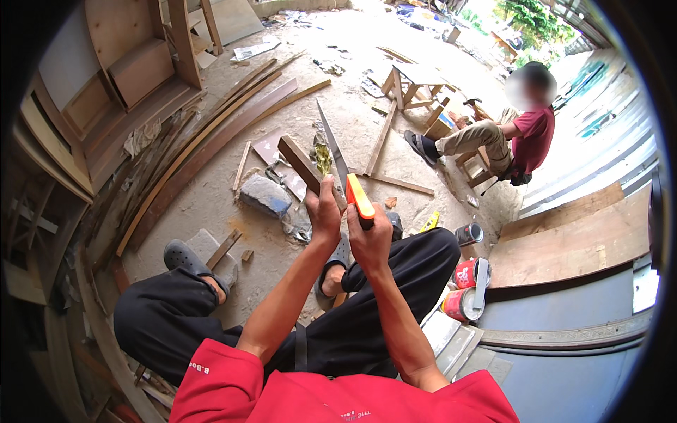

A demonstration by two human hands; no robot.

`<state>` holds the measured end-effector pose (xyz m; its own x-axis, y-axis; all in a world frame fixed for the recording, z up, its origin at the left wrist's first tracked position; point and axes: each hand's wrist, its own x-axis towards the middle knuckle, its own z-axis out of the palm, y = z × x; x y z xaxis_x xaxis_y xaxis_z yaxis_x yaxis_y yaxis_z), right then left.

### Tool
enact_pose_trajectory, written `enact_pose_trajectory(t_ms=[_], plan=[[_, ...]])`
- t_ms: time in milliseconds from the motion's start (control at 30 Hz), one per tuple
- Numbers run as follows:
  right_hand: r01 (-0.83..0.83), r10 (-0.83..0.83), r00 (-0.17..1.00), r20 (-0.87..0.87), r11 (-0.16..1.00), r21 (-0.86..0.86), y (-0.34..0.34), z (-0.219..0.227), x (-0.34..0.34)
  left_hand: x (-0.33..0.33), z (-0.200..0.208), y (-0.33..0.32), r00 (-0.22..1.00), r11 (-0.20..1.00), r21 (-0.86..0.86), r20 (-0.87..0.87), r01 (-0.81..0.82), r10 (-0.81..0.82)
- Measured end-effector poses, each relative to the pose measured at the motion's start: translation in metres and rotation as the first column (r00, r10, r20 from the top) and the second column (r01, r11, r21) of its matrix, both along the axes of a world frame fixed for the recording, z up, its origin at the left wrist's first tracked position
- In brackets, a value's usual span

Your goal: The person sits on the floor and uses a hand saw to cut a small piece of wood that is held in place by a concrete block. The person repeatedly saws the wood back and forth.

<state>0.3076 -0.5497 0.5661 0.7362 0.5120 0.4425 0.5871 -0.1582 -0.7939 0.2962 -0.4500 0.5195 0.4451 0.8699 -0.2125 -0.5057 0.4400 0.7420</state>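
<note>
I see the left hand (324,217) closed around a dark wooden piece (303,166) and the right hand (371,237) gripping an orange-handled saw (341,162), both raised above the floor (215,187). The hands partly hide the wood's near end and the handle; I can't tell whether blade and wood touch.

- We hold our left forearm (285,299) slanting forward and rightward, our right forearm (405,321) forward and leftward.
- Our left hand (325,216) is curled in a grip.
- Our right hand (371,238), also clenched, is just beside it.
- Our wrists (324,244) lie near each other.
</note>
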Motion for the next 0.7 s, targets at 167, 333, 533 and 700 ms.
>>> enact_pose_trajectory(t_ms=[167,333,533,700], plan=[[-0.116,0.127,0.959,-0.254,0.991,0.060,-0.016,0.079,-0.008,-0.025,0.105,-0.014,0.995,0.998,0.051,-0.097,0.020,-0.015],[-0.197,0.194,0.957,-0.217,0.980,0.009,0.026,0.026,-0.004,-0.037,0.047,0.029,0.997,0.997,-0.064,-0.065,0.040,-0.044],[-0.456,0.398,0.774,-0.493,0.890,0.003,0.035,0.028,0.035,-0.083,-0.017,0.065,0.942,0.996,-0.037,-0.328,-0.080,0.063],[-0.407,0.342,0.709,-0.617,0.913,0.038,0.049,0.015,0.080,-0.100,-0.051,0.094,0.846,0.994,0.075,-0.523,-0.075,0.103]])
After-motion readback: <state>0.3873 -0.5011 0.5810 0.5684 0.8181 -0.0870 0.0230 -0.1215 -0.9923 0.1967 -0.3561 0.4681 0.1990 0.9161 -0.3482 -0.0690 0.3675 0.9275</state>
